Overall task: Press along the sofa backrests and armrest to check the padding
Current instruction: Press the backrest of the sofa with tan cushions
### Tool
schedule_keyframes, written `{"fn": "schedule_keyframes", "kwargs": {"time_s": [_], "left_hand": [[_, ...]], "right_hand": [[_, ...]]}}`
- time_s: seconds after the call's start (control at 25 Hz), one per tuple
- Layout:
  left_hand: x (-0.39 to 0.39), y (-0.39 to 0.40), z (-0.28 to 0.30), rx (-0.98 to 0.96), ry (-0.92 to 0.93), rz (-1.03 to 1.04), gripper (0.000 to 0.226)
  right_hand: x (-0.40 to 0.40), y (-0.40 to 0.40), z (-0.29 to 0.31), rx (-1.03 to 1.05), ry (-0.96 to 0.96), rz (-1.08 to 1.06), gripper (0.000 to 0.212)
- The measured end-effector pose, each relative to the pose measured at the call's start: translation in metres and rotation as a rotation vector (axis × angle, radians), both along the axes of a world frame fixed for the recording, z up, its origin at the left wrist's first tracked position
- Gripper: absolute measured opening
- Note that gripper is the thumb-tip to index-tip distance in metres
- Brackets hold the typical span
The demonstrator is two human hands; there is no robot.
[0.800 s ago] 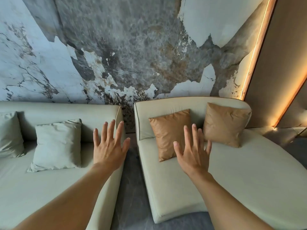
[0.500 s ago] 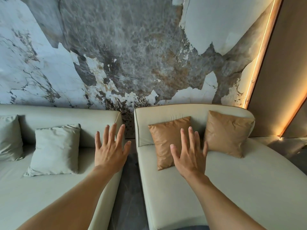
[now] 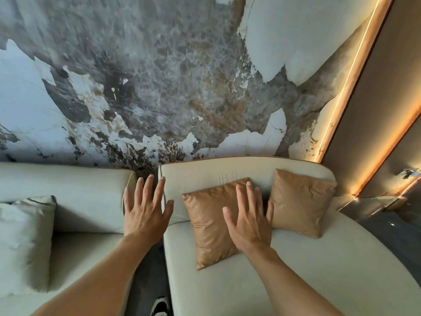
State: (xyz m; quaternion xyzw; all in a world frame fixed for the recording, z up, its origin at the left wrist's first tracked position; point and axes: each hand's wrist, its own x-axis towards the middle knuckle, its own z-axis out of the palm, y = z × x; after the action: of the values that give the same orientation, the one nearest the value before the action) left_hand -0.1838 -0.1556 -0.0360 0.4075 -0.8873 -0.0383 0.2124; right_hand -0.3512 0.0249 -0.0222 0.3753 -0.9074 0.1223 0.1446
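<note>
Hands reach out over two pale cream upholstered sofa sections standing side by side against a mottled grey-and-white stone wall [image 3: 159, 76]. A narrow dark floor gap [image 3: 148, 279] separates the sections and serves as the landmark here. The left hand [image 3: 145, 213] hangs flat with fingers spread, grasping nothing, over the top end of the gap, between the two backrest corners. Left of the gap runs the left section's long cream backrest [image 3: 68, 197], with a pale square cushion [image 3: 25, 242] leaning on it farther left. Right of the gap rises the right section's rounded cream backrest [image 3: 227, 169], its piped edge just beside the left fingertips. The right hand [image 3: 248, 222], also flat, splayed and empty, sits over a tan leather square cushion [image 3: 209, 220]; whether it touches is unclear. A second tan leather cushion [image 3: 300, 204] leans farther right. Bare seat [image 3: 307, 277] lies open right of the forearm. A shoe tip [image 3: 160, 307] shows at the gap's near end.
</note>
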Motion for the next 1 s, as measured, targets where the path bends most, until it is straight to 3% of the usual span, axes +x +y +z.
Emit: {"fn": "schedule_keyframes", "kwargs": {"time_s": [0.48, 0.72, 1.0], "left_hand": [[-0.166, -0.186, -0.059, 0.142, -0.076, -0.074, 0.067], [-0.213, -0.213, -0.101, 0.16, -0.18, -0.051, 0.068], [-0.273, -0.222, -0.154, 0.092, -0.291, -0.004, 0.068]], "right_hand": [[-0.167, -0.175, -0.019, 0.205, -0.025, -0.097, 0.07], [-0.255, -0.206, -0.048, 0.201, -0.062, -0.065, 0.068], [-0.346, -0.226, -0.142, 0.23, -0.133, 0.03, 0.069]]}}
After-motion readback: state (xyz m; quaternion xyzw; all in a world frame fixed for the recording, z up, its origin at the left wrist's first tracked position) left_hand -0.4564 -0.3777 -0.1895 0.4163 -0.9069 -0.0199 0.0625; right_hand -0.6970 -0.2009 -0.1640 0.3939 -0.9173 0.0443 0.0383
